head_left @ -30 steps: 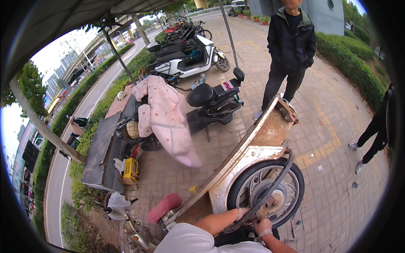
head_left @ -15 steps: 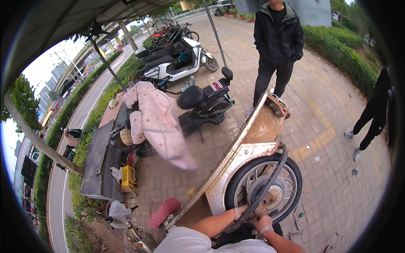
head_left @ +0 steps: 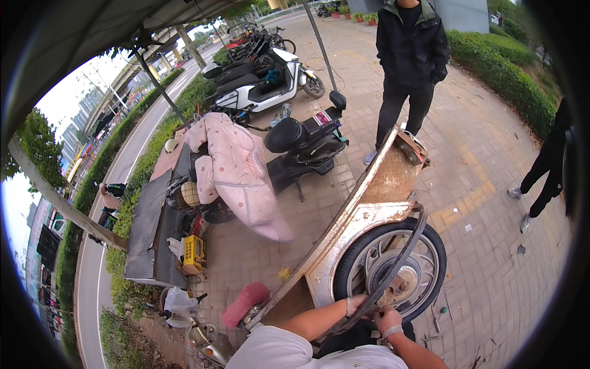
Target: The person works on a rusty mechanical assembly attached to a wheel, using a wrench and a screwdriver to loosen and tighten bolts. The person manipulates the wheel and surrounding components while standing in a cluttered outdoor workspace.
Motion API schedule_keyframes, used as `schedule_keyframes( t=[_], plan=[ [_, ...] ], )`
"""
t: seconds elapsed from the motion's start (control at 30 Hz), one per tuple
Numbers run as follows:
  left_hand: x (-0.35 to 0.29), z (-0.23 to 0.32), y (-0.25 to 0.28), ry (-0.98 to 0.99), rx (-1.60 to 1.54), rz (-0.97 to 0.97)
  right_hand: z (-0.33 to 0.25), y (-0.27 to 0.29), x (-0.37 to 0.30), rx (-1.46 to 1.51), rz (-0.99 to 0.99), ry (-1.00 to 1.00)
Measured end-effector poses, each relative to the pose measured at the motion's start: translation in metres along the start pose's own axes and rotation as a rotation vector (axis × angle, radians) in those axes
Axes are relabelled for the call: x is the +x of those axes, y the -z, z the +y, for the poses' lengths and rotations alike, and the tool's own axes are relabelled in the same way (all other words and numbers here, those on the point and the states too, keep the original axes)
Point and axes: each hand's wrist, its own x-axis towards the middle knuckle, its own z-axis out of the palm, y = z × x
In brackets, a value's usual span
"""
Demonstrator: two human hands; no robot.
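Observation:
A spoked wheel with a black tyre (head_left: pixel 437 252) sits in the side of a rusty, pale metal cart body (head_left: pixel 344 252). In front of the wheel runs a dark, bent metal bar (head_left: pixel 402 252). At its lower end is my left hand (head_left: pixel 355 304), wearing a pale wrist band; the bar hides its fingers. Close by, at the wheel's lower edge below the rusty hub (head_left: pixel 404 284), my right hand (head_left: pixel 388 320) has its fingers curled closed. What they pinch is too small to make out.
Loose tools (head_left: pixel 437 323) lie on the paving right of the wheel. A person in black (head_left: pixel 409 74) stands beyond the cart, another (head_left: pixel 550 157) at the far right. Left are a red cushioned seat (head_left: pixel 247 301), a yellow box (head_left: pixel 195 254) and a scooter with a pink cover (head_left: pixel 239 166).
The whole view has shifted a little, so things sit slightly further right. My hands stay at the same spot by the wheel, with little visible movement.

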Motion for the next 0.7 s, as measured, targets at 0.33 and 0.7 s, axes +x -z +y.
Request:
schedule_keyframes(
  t=[0.33, 0.7],
  plan=[
    [0.02, -0.003, 0.019, 0.113, -0.011, -0.145, 0.007, -0.004, -0.003, -0.037, -0.025, 0.02],
    [0.014, -0.004, 0.016, 0.147, 0.011, -0.054, 0.009, -0.002, -0.003, -0.159, -0.031, 0.13]
  ],
)
